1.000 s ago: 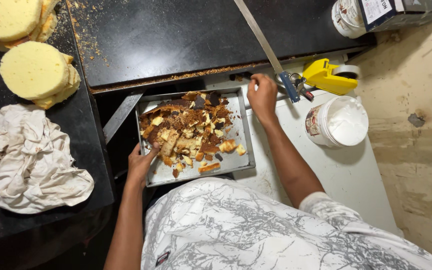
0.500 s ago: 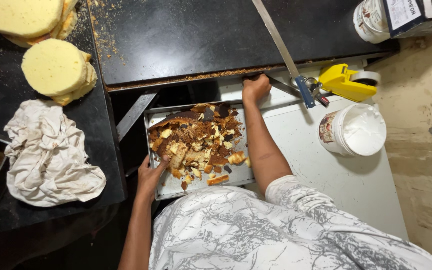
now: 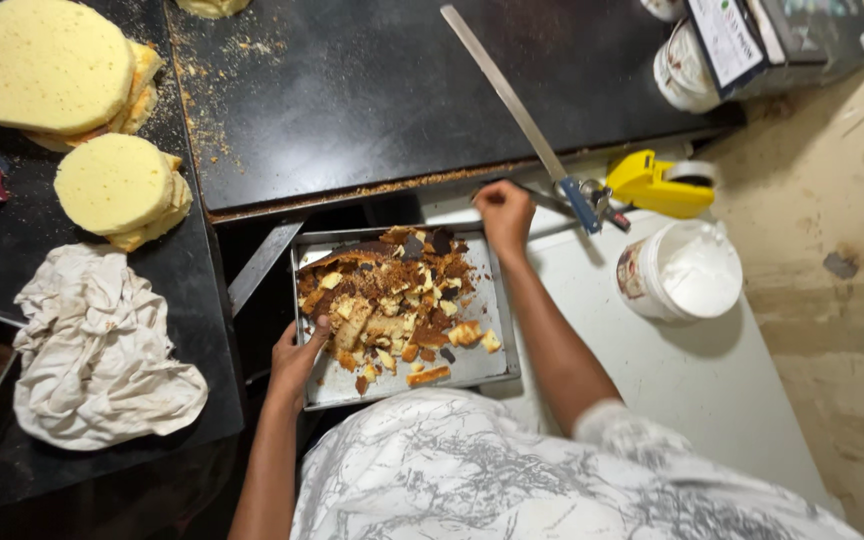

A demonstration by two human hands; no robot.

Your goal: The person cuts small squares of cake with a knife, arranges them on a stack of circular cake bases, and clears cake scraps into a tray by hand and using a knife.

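**Metal tray of cake scraps held at both ends**

At the left edge of the black bench lies a crumpled off-white cloth [image 3: 102, 360], soft and deeply creased, close to the bench's front edge. Behind it sit round, pale-yellow sponge cakes [image 3: 117, 190], flat-topped and porous, stacked toward the back left corner, with a scatter of crumbs [image 3: 222, 90] on the dark slab beside them.

The left hand [image 3: 297, 355] grips the left rim of a shallow rectangular metal tray [image 3: 487, 330], fingers curled over the edge and touching the scraps. The tray sits in the gap between the black bench and a lower white bench [image 3: 712, 390]; its dull steel floor shows bare along the right and front sides. Piled in it are cake scraps [image 3: 392, 300]: brown crusts, yellow cubes, dark bits, rough and broken.

The right hand [image 3: 504, 212] is closed on the tray's far right corner, just below the black slab's crumb-lined front edge. Just beside it lies a long flat steel blade with a blue handle [image 3: 527, 130], angled across the slab. Further right are a yellow tape dispenser [image 3: 657, 185] and a white plastic tub [image 3: 682, 275], standing open, with smooth open surface in front of it.
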